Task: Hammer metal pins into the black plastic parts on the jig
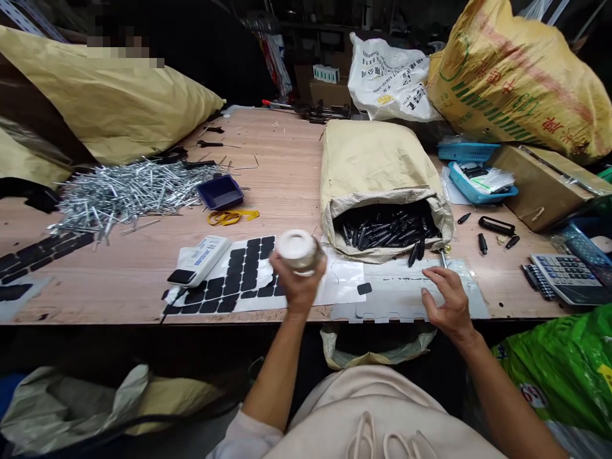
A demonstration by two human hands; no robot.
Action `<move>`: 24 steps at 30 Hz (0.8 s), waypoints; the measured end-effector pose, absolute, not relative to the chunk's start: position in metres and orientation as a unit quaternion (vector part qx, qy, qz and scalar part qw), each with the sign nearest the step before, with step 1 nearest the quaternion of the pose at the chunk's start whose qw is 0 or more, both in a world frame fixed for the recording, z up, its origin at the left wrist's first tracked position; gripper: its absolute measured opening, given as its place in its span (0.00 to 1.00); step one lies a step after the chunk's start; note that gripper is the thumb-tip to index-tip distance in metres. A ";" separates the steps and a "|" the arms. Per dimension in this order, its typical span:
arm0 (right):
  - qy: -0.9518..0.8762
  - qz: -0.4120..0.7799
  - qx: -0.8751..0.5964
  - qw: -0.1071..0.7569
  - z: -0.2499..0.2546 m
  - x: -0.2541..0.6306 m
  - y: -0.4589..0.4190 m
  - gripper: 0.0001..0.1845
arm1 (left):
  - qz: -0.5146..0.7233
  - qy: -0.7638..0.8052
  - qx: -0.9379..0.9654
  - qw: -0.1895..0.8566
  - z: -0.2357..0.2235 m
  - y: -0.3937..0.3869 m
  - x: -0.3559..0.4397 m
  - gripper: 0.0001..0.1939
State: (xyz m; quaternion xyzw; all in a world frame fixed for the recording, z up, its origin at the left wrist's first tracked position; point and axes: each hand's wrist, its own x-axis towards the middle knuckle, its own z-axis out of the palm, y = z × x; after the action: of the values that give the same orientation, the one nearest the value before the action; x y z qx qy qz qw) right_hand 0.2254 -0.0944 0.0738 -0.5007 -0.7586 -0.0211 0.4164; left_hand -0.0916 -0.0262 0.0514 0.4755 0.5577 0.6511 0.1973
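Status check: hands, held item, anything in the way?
Left hand gripping round white-topped object, blurred. Right hand open, over grey board. Possible obstruction: sack holding black parts, just beyond right hand.

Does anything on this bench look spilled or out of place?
Slightly: a few black parts lie loose right of the open sack, apart from those inside. Some rods also stray from the heap of metal rods at left, so both look a little spilled.
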 end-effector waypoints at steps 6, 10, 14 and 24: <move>-0.735 0.067 -0.504 0.447 0.100 0.198 -0.094 0.22 | 0.553 0.468 0.602 0.336 0.007 -0.060 -0.002 0.39; -0.760 0.111 -0.488 0.415 0.101 0.181 -0.091 0.28 | 0.507 0.403 0.659 0.382 -0.002 -0.066 0.015 0.46; -0.771 0.081 -0.498 0.388 0.094 0.165 -0.088 0.30 | 0.485 0.420 0.671 0.372 -0.003 -0.064 0.013 0.41; -0.823 -0.038 -0.507 0.252 0.107 0.153 -0.058 0.19 | 0.460 0.487 0.621 0.407 -0.002 -0.059 0.013 0.37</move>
State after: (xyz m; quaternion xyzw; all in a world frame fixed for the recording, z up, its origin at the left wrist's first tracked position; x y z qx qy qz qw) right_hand 0.1525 -0.0576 0.1069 -0.5073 -0.8231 -0.0384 0.2524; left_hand 0.0133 -0.0588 -0.0021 0.6208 0.4871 0.4602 0.4068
